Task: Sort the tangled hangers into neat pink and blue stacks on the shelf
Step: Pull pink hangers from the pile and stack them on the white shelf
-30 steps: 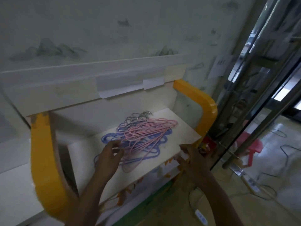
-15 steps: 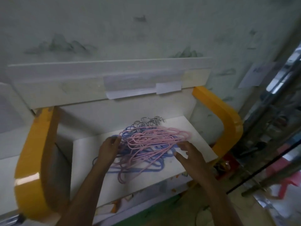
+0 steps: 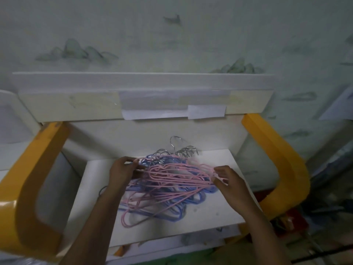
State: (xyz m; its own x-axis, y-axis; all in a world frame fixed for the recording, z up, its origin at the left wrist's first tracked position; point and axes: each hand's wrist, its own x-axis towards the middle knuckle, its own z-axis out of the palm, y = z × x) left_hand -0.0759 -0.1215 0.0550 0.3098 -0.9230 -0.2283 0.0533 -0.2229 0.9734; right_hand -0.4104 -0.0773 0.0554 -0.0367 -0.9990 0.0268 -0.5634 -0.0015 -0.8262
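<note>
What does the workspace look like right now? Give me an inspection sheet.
Surface: white shelf, bare at front right.
Job's things: pink hangers tangled over blue hangers, one pile; metal hooks toward the back. No separate stacks.
Clutter: nothing seen.
Grippers: left hand grips the pile's left end; right hand pinches pink loops at the right end.
Cables: nothing seen.
Surroundings: yellow side frames, taped papers, painted wall.
</note>
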